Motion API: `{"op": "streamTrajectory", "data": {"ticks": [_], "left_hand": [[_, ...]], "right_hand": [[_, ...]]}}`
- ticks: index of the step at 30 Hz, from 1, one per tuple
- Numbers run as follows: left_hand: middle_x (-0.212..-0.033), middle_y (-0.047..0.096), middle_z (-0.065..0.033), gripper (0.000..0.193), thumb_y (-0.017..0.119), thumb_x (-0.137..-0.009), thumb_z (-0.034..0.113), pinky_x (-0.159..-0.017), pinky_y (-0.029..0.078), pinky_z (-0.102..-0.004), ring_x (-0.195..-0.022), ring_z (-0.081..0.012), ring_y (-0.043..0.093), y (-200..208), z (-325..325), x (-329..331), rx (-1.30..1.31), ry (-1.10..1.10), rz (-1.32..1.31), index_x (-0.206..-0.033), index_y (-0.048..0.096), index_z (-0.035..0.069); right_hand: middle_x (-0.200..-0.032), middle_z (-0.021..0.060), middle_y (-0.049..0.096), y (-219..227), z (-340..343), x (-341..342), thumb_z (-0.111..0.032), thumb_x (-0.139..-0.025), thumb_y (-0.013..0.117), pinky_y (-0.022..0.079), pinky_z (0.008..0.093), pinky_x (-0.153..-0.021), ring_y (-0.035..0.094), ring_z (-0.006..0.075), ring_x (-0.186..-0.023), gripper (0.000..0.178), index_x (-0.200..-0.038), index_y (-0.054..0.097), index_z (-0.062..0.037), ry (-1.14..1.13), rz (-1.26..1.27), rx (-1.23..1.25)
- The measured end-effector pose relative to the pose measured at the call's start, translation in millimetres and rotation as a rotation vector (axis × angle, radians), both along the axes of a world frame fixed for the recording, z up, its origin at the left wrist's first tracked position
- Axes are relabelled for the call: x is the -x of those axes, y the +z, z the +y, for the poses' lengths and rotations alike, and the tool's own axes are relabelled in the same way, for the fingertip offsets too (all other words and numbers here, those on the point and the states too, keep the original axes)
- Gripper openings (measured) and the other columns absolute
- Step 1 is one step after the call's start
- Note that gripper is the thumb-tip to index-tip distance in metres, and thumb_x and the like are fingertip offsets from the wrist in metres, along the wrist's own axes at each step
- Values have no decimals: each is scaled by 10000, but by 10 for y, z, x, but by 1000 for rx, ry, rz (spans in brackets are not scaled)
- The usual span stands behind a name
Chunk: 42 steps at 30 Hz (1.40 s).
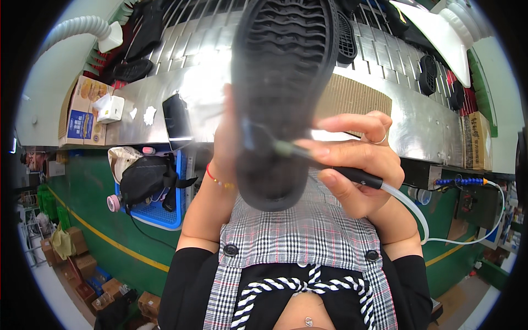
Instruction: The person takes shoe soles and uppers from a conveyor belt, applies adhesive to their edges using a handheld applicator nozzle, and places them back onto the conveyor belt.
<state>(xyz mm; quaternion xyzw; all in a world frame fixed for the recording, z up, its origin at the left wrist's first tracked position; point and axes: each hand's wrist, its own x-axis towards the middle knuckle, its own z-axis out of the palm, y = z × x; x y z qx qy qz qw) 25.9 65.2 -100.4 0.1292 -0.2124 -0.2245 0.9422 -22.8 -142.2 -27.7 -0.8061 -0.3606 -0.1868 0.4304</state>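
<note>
A black shoe sole point(280, 104) is held up in front of me, its ridged tread in view and its lower part smeared by motion. My left hand point(221, 144) grips it along the left edge, most of the fingers hidden behind it. Between the thumb and fingers of my right hand point(366, 159) is a black pen-shaped applicator point(356, 176). Its pale, blurred tip points at the narrow end of the sole; whether it touches is unclear. A translucent tube point(410, 206) runs from the applicator's back end off to the right.
Beyond the metal bench edge, a slatted conveyor point(192, 47) carries more soles point(428, 74). A dark phone point(176, 116), a white tissue pack point(111, 110), a carton point(85, 107) and corrugated cardboard point(360, 99) lie on the bench. A blue basket point(165, 215) with bags stands at left.
</note>
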Motion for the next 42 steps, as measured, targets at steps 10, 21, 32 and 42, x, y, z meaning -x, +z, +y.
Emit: {"op": "streamTrajectory", "data": {"ticks": [10,21,32,42], "left_hand": [[-1281,585,-357,984,123,-964,777,-824,620,-489,-1030,-393,697,64,95,-42,-152,-92,145,-1482,400,-11],[-1234,624,-325,928,122,-1000,724,-851,610,-432,-1059,-346,687,137,95,-34,-243,-41,111,-1432,456,-26],[-1386,569,-139,656,189,-1108,487,-1103,419,-351,-1234,-228,559,89,-12,-31,-223,-168,54,-1418,478,-14],[-1320,601,-181,562,324,-1041,374,-990,490,-341,-1138,-236,615,188,-302,2,-188,-455,-180,-1370,486,-51]], "right_hand": [[-1008,-16,781,26,5,125,-132,-733,829,328,325,-876,682,167,-1051,241,-962,753,-120,82,84,36],[-934,49,794,82,-92,9,-268,-777,772,340,350,-950,645,222,-1068,195,-874,786,-100,225,206,58],[-914,81,763,295,-196,-545,-160,-735,837,469,330,-817,631,214,-897,219,-905,798,-27,644,510,139],[-915,77,749,680,63,-752,-55,-760,775,532,339,-766,690,201,-835,156,-915,774,-30,792,810,537]]}}
